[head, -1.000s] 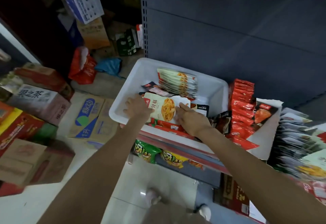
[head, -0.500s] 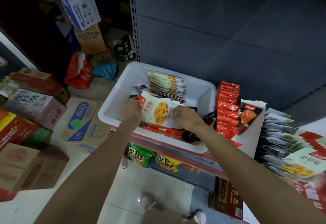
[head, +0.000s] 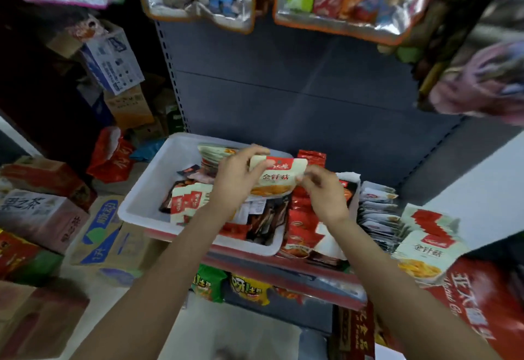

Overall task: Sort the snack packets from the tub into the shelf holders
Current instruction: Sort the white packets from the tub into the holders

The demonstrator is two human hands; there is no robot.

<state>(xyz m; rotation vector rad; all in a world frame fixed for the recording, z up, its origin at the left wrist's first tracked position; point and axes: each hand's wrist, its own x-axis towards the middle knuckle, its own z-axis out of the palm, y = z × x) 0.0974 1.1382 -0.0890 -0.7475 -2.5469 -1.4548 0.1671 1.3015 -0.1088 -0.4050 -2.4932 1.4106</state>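
we have lifted the cream snack packet [head: 276, 178] clear of the white tub [head: 147, 189], where it lay flat a moment ago. left hand [head: 236, 178] grips its left edge, right hand [head: 323, 189] pinches its right edge, above the tub's right rim. it is free to go to the matching stack [head: 425, 249] at the shelf's right end.

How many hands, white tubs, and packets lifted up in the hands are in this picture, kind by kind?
Hands: 2 (left hand, right hand)
White tub: 1
Cream packet held up between both hands: 1
Total: 4
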